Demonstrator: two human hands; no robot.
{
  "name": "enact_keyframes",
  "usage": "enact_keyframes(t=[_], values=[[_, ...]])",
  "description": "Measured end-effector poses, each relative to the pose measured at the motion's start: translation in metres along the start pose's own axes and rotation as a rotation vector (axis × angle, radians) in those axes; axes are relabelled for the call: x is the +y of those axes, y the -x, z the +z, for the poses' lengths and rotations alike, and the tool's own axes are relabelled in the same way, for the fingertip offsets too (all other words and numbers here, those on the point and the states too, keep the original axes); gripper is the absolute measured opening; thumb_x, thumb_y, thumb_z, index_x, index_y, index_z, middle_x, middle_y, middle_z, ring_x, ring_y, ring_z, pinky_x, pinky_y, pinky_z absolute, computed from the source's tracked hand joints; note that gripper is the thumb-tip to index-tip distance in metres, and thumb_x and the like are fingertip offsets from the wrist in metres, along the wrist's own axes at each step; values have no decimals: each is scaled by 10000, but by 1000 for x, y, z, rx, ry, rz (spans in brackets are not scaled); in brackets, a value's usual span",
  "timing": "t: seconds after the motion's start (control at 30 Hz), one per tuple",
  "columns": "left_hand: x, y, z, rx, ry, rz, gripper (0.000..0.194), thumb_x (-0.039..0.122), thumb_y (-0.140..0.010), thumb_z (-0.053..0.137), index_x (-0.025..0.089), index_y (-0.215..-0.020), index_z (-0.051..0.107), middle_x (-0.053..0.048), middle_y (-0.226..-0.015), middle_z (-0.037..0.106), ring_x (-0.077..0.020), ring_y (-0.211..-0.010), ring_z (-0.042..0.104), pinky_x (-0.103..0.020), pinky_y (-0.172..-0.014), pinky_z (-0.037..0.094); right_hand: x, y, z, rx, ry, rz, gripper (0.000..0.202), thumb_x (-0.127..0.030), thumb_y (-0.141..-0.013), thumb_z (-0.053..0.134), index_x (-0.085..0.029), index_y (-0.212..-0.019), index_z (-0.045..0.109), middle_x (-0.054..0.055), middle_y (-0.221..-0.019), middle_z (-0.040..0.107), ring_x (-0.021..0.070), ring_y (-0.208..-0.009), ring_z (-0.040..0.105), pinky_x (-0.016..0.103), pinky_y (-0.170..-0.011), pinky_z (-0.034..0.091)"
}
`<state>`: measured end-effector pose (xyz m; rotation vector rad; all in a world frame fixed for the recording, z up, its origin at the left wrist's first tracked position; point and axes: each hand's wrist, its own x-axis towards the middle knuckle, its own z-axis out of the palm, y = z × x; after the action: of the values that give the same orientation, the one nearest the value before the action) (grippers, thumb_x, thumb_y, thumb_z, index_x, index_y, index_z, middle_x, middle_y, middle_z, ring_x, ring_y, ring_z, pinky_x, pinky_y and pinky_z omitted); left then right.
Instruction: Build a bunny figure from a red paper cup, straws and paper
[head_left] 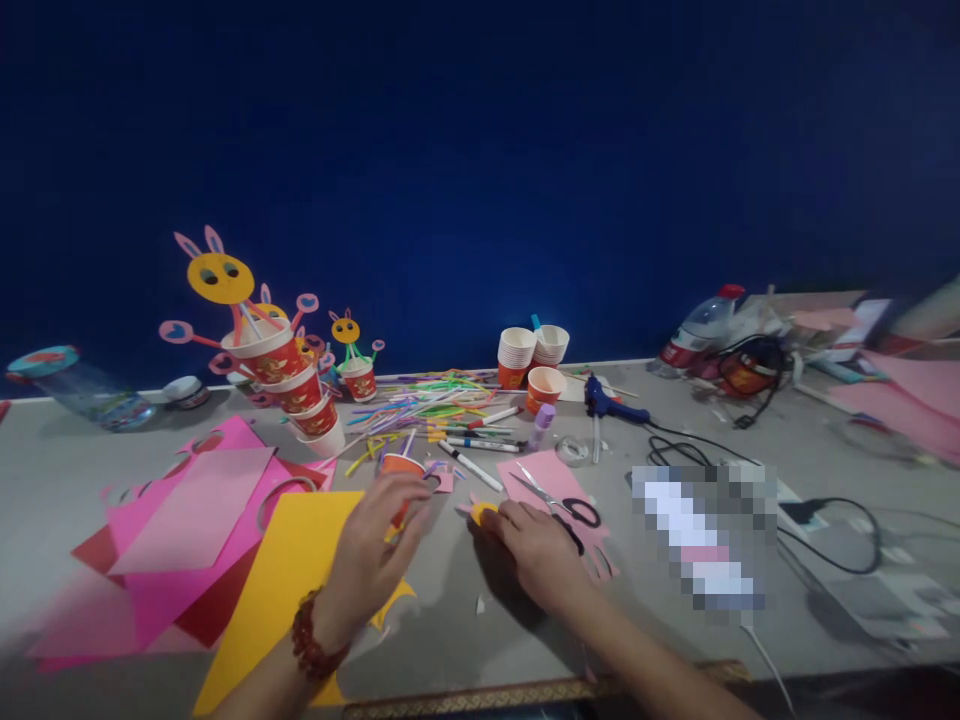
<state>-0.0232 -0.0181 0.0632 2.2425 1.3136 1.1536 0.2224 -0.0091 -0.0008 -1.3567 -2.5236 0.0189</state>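
My left hand point(379, 530), with a red bead bracelet at the wrist, is in front of an orange paper cup point(403, 463) that has straws in it. Its fingers and thumb are apart, and part of the cup shows between them; whether they touch it is unclear. My right hand point(538, 553) is closed on a small yellow paper bunny face point(484, 512) with pink ears, low over the table. Scissors point(551, 497) with black handles lie on pink paper point(538, 472) just beyond it. Yellow card point(281, 580) extends beneath my left forearm.
Stacked red cups with a finished bunny point(274, 355) stand at left, near pink sheets point(195, 510). Loose colored straws point(442, 400), markers point(472, 465) and a glue stick point(541, 425) lie mid-table. A blue glue gun point(611, 402), its cable and a bottle point(701, 330) are at right.
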Motion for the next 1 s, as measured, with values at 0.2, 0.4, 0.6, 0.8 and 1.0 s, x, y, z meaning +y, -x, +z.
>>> enact_keyframes(t=[0.2, 0.4, 0.6, 0.8, 1.0], values=[[13, 23, 41, -288, -168, 49, 213, 197, -934, 535, 222, -1128, 621, -67, -1134, 675, -227, -1079, 610, -409, -969, 496, 9, 16, -5, 18, -165, 101, 345, -281, -848, 715, -180, -1164, 620, 98, -1114, 690, 275, -1004, 621, 382, -835, 495], [6, 38, 71, -511, -428, 157, 608, 535, -914, 554, 240, -1432, 437, -91, -1364, 589, -315, -1274, 499, -596, -1129, 308, -1, 21, -2, -20, -194, 74, 274, -169, -850, 641, -217, -1119, 653, 81, -1138, 678, 275, -1033, 581, 406, -879, 472], [-1, 36, 68, -532, -485, 146, 524, 562, -923, 520, 238, -1334, 551, -93, -1374, 595, -325, -1314, 468, -619, -1148, 243, 37, 22, -20, 131, -324, 83, 200, -236, -954, 502, -205, -1029, 684, 91, -1051, 703, 235, -1000, 630, 360, -860, 500], [-2, 37, 69, -503, -471, 106, 411, 464, -927, 572, 242, -1272, 588, -70, -1352, 615, -308, -1314, 478, -608, -1148, 257, 108, 20, -37, 315, -181, 333, 232, -297, -943, 492, -194, -957, 700, 119, -1005, 715, 284, -965, 654, 417, -854, 505], [-3, 39, 75, -479, -450, 109, 440, 489, -939, 538, 230, -1295, 562, -81, -1384, 594, -292, -1336, 463, -582, -1177, 227, 79, 5, -24, 138, -299, 185, 190, -205, -936, 499, -192, -917, 688, 82, -958, 718, 222, -921, 652, 332, -819, 497]])
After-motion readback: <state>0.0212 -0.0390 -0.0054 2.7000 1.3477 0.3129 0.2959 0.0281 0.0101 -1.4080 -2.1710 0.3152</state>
